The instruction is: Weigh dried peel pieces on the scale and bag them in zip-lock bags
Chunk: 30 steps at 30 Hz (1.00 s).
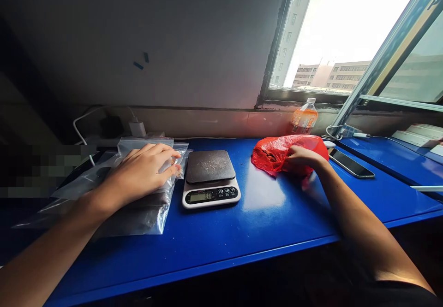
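My left hand [145, 168] lies over a pile of clear zip bags [157, 212], its fingers stretched out and the thumb a little apart. Brownish contents show through some of the bags. Right of the pile stands a white digital kitchen scale [212, 203], its dark plate [210, 166] sprinkled with fine crumbs. The scale's display is lit and appears to read zero. My right hand [299, 154] reaches into a crumpled red plastic bag [268, 152], where the fingers are hidden. Something dark brown shows at the bag's mouth.
Behind the red bag stands a bottle of orange drink [305, 117]. A phone [351, 163] lies to its right on the blue table [221, 247]. A white charger [137, 127] with a cable sits at the back wall. White boxes [420, 136] lie far right, below the window.
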{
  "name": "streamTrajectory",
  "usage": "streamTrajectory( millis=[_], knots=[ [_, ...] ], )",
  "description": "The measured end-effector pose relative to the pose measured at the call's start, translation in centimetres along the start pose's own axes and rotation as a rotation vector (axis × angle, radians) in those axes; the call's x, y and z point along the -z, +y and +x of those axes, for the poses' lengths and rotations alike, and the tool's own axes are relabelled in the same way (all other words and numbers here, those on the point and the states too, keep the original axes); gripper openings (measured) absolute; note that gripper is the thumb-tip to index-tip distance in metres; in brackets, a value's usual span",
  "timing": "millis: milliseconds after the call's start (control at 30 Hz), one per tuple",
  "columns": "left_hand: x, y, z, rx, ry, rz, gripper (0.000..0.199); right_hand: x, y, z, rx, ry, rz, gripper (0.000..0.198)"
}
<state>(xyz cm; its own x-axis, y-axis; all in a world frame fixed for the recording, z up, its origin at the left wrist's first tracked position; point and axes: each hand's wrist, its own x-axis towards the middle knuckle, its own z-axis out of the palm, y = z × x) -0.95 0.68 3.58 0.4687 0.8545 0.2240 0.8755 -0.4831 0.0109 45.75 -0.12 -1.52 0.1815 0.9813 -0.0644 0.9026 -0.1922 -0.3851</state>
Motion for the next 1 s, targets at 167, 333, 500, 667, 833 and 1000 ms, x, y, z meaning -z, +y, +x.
streamTrajectory(
  millis=[167, 333, 500, 667, 833, 1000],
  knots=[
    [-0.1, 0.0, 0.1, -0.008, -0.007, 0.008, 0.046, -0.1, 0.3, 0.0, -0.01, 0.055, 0.062, 0.011],
    [-0.2, -0.3, 0.2, -0.023, -0.009, 0.013, 0.046, 0.3, 0.6, -0.3, 0.009, 0.106, 0.139, 0.012],
    [-0.3, -0.3, 0.1, -0.024, -0.008, 0.012, 0.047, 1.4, 0.8, -1.3, 0.053, 0.11, 0.402, 0.015],
    [-0.4, -0.4, 0.2, -0.029, -0.004, 0.017, 0.047, 2.3, 1.5, -2.1, 0.061, 0.224, 0.578, 0.028],
    [-0.6, -0.5, 0.2, -0.032, -0.006, 0.018, 0.048, 3.2, 1.0, -3.5, 0.09, 0.243, 0.711, 0.04],
    [-0.3, -0.1, 0.0, -0.038, -0.026, 0.001, 0.044, 3.8, -0.7, -5.4, 0.158, 0.161, 0.657, 0.043]
  ],
)
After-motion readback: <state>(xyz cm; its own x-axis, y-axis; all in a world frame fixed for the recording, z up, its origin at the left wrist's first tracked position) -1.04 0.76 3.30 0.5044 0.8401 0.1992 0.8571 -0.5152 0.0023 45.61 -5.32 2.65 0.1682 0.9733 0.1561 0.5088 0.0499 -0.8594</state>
